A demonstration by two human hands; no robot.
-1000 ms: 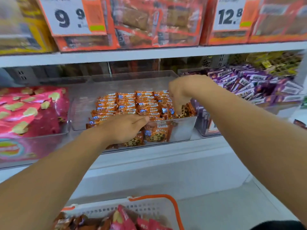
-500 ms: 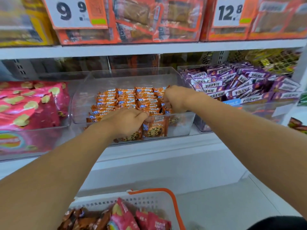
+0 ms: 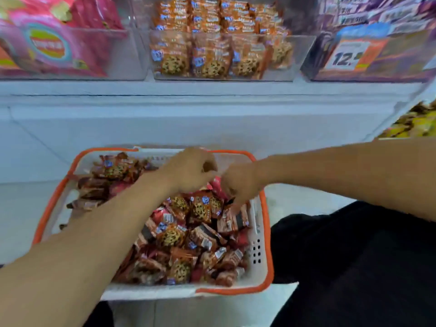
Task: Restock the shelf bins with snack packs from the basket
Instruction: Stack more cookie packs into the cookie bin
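Over the basket point(image 3: 264, 234), both hands hang blurred. Left hand point(image 3: 188, 171) has fingers curled w/ nothing visibly held; right hand point(image 3: 238, 182) reaches fingers down onto the snack packs point(image 3: 200, 208), grip can't be made out. Packs fill the white, orange-rimmed basket, cookie-print wrappers mixed w/ red ones. Above, the middle clear bin point(image 3: 221, 55) on the white shelf point(image 3: 212, 90) holds matching cookie packs; pink bags point(image 3: 54, 38) to its left, purple packs & a cut-off price tag point(image 3: 349, 55) to its right. Dark clothing at lower right.
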